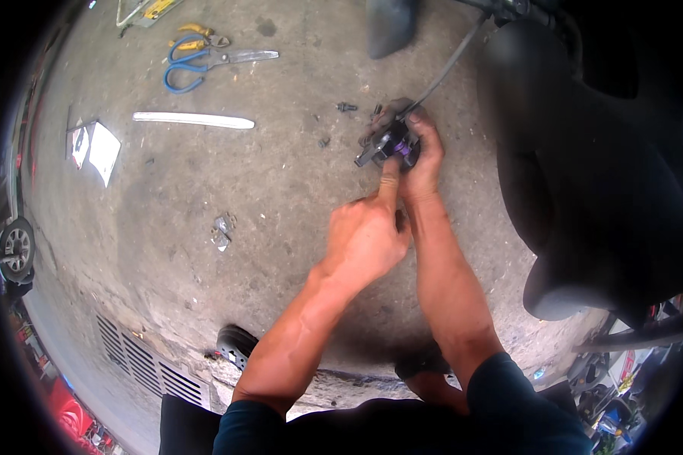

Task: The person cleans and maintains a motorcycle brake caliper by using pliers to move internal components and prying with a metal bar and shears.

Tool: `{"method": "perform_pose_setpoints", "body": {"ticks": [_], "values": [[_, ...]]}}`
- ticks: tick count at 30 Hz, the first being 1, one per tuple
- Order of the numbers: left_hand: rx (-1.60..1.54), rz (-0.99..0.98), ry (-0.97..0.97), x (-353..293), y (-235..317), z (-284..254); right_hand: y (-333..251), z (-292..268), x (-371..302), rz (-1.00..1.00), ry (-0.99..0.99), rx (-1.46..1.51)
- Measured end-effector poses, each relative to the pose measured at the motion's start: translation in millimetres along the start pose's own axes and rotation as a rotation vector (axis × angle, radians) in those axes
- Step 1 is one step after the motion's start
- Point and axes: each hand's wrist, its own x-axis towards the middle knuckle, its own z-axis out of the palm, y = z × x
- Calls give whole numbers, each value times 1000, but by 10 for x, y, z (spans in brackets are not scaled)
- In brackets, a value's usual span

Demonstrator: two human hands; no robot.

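A dark brake caliper [391, 144] with a purple part in its middle hangs on a thin black hose [454, 61] from the upper right. My right hand [423, 155] is closed around its right side, thumb up near the hose end. My left hand [368, 231] points at the caliper: its index finger is stretched out and the tip touches the near side. The other left fingers are curled under, and their undersides are hidden. Near the caliper on the floor lies a small dark bolt [347, 107].
At the upper left lie blue-handled scissors [205, 62], yellow-handled pliers [195, 38] and a long white strip [193, 120]. White paper pieces [102, 152] are farther left. Large black vehicle parts [584, 159] fill the right. A floor grate [148, 360] is at the lower left.
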Motion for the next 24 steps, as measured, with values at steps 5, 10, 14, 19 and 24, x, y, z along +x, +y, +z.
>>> {"method": "perform_pose_setpoints", "body": {"ticks": [5,10,14,19,24], "values": [[76,-75,-121,54,103,-105,-4,-13,-17,-22,6,-3],[-47,132,110,-55,-136,-2,35,6,-20,-37,0,-17],[-233,108,629,106,-165,-95,8,13,-6,-59,-40,43],[-79,283,480,336,-224,-210,4,-25,12,-66,-53,36],[-355,214,445,356,-448,-163,6,35,82,36,107,118]]}}
